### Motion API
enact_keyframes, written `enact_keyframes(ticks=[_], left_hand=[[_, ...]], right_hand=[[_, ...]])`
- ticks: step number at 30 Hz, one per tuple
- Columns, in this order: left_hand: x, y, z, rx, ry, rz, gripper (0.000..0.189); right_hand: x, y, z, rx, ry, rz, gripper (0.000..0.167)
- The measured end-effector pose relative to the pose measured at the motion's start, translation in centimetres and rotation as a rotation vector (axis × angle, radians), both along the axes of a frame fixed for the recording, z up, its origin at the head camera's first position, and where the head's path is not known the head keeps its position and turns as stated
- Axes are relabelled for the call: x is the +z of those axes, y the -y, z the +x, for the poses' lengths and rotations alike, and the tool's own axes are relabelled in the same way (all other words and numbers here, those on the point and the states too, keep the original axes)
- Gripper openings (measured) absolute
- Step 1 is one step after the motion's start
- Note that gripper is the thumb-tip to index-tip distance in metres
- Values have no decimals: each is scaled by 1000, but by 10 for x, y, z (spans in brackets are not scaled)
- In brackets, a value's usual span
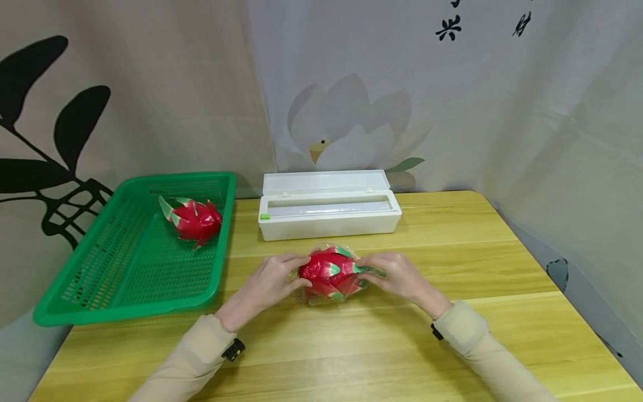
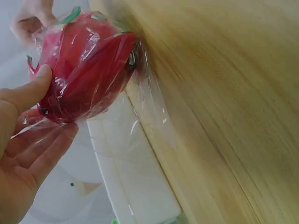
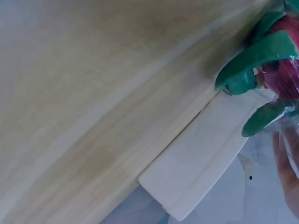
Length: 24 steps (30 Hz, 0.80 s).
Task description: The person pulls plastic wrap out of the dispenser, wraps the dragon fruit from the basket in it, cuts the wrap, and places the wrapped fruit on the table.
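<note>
A red dragon fruit (image 1: 329, 273) with green-tipped scales, loosely wrapped in clear cling film (image 2: 156, 109), is held between both hands over the middle of the table. My left hand (image 1: 281, 282) grips its rounded end, thumb on one side and fingers on the other, through the film. At the leafy end, my right hand (image 1: 394, 273) has thumb and fingers around the green tips. Long green leaf tips (image 3: 254, 60) stick out toward the camera in the right wrist view. A loose flap of film hangs off the fruit in the left wrist view.
Behind the fruit stands a white cling film box (image 1: 329, 225), lid raised, with a roll inside and a small green piece on its front left. At left, a green plastic basket (image 1: 226, 234) holds another dragon fruit (image 1: 197, 222). A printed curtain (image 1: 351, 111) hangs behind the wooden table (image 1: 452, 251).
</note>
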State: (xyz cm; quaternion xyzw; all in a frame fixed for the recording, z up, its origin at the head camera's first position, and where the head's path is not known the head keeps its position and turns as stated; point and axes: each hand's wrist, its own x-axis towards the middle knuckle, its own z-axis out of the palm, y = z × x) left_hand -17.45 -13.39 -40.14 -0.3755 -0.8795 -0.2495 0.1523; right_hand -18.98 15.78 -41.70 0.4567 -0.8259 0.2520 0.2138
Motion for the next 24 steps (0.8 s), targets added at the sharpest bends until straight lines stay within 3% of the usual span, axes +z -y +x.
enact_keyframes(ticks=[3, 7, 12, 18, 24], left_hand=[[0, 0, 0, -7, -22, -5, 42], [2, -1, -2, -9, 3, 10, 40], [5, -2, -6, -10, 80, 64, 30], [8, -3, -11, 34, 229, 99, 26], [1, -3, -27, 87, 318, 119, 23]], right_hand=[[0, 1, -2, 18, -65, -22, 26], [1, 1, -2, 22, -47, -40, 22], [8, 3, -1, -25, 81, -82, 16], [15, 5, -3, -101, 286, -111, 12], [15, 9, -13, -181, 458, -166, 11]])
